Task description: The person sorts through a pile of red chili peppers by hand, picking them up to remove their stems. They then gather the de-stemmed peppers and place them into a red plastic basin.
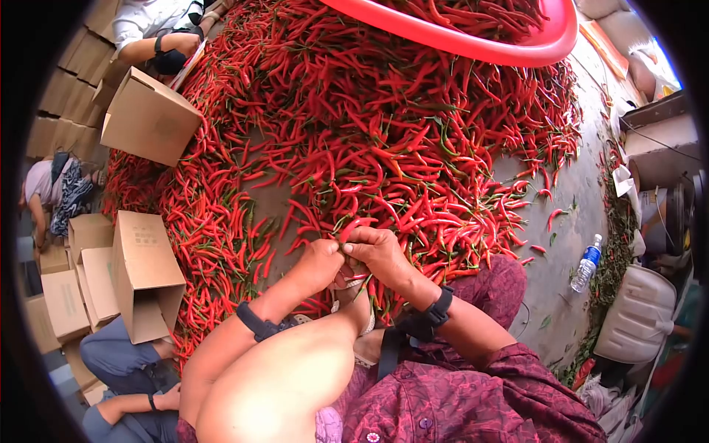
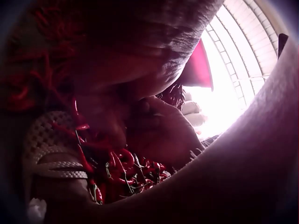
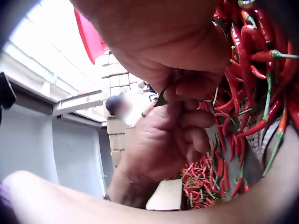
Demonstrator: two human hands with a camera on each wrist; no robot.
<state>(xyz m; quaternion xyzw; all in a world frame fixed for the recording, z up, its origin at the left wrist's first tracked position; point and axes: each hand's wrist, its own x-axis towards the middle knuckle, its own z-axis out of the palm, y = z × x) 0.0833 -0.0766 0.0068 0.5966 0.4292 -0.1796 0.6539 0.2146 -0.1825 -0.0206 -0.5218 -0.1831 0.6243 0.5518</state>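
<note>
My left hand (image 1: pixel 323 262) and right hand (image 1: pixel 380 255) meet over the chili pile, their fingertips together. Between them a red chili pepper (image 1: pixel 355 227) sticks up, pinched by both hands. From the right wrist, my left hand (image 3: pixel 159 142) shows curled fingers just below the right hand (image 3: pixel 173 51), and a green tip (image 3: pixel 161 99) pokes out between them. The left wrist view is dark, and the fingers hide most of the pepper there. Loose red chili peppers (image 1: pixel 436 214) lie thickly around and beyond the hands.
A red plastic basin (image 1: pixel 458 40) tilts over the heap at the back. Cardboard boxes (image 1: pixel 151 122) stand at the left, near other people. A water bottle (image 1: pixel 587 263) lies on the concrete floor (image 1: pixel 557 295) at right. My sandalled foot (image 1: pixel 363 306) is below my hands.
</note>
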